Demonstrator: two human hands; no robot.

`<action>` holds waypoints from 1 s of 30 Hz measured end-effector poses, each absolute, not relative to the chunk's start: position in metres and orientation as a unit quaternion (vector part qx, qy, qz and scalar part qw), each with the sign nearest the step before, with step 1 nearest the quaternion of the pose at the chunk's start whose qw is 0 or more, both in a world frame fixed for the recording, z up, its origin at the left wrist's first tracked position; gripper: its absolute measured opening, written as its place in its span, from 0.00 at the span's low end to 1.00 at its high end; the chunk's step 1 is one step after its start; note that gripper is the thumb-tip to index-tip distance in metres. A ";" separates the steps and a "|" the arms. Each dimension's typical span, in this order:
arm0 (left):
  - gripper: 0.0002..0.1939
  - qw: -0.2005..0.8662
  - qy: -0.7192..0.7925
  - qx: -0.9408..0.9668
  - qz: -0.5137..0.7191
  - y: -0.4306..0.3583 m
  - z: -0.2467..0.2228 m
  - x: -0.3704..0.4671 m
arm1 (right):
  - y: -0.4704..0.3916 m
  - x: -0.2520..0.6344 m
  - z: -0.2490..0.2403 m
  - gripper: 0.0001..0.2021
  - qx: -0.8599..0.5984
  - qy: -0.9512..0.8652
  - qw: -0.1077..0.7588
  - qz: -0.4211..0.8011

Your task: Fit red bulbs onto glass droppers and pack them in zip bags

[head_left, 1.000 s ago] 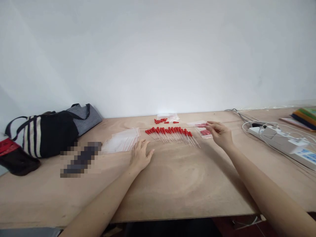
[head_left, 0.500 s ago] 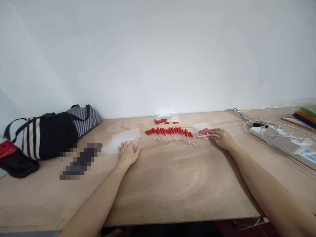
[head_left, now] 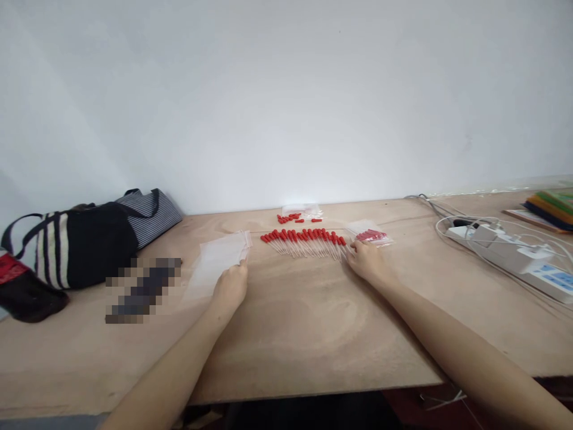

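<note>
A row of droppers point(head_left: 308, 239), with red rubber bulbs and thin clear stems, lies across the middle of the table. At its right end my right hand point(head_left: 367, 260) has its fingers pinched on a dropper, mostly hidden behind them. Just beyond that hand is a clear zip bag point(head_left: 371, 233) with red-bulbed droppers inside. On the left is a stack of flat clear zip bags point(head_left: 219, 257). My left hand point(head_left: 231, 285) is closed at the right edge of this stack, its thumb and fingers on a bag; the fingertips are partly hidden.
Near the wall, loose red bulbs point(head_left: 289, 218) lie beside another clear bag point(head_left: 304, 209). A striped black bag point(head_left: 96, 245), a dark bottle point(head_left: 31, 292) and a blurred dark object point(head_left: 143, 292) stand or lie left. A power strip point(head_left: 510, 257) with cables is right.
My right hand has left the filled zip bag and moved left to the end of the dropper row. My left hand, formerly spread on the bags, has drawn back and closed at their edge.
</note>
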State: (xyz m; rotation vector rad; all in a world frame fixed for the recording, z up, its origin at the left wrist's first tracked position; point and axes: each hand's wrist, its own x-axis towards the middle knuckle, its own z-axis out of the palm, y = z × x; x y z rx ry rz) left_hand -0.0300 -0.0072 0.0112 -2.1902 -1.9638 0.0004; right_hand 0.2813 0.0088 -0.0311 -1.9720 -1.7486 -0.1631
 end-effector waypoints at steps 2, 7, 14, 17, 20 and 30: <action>0.16 0.091 -0.637 -0.765 -0.003 -0.017 0.008 -0.014 | 0.014 0.284 -0.031 0.10 -0.740 -0.628 0.238 -0.020; 0.12 0.009 -0.512 -0.850 -0.123 -0.029 0.000 0.019 | 0.030 0.288 -0.026 0.06 -0.756 -0.617 0.215 0.046; 0.36 -0.063 -0.369 -0.923 -0.092 -0.005 -0.003 -0.007 | 0.040 0.283 -0.029 0.06 -0.751 -0.617 0.225 0.071; 0.30 -0.074 -0.391 -0.915 -0.061 0.004 -0.009 -0.020 | 0.039 0.281 -0.030 0.08 -0.749 -0.610 0.249 0.070; 0.27 -0.063 -0.417 -0.904 -0.071 0.009 -0.011 -0.029 | 0.036 0.280 -0.025 0.11 -0.746 -0.600 0.282 0.064; 0.20 0.057 -0.376 -0.903 -0.202 0.001 -0.020 -0.023 | 0.016 0.268 -0.023 0.09 -0.641 -0.570 0.470 0.209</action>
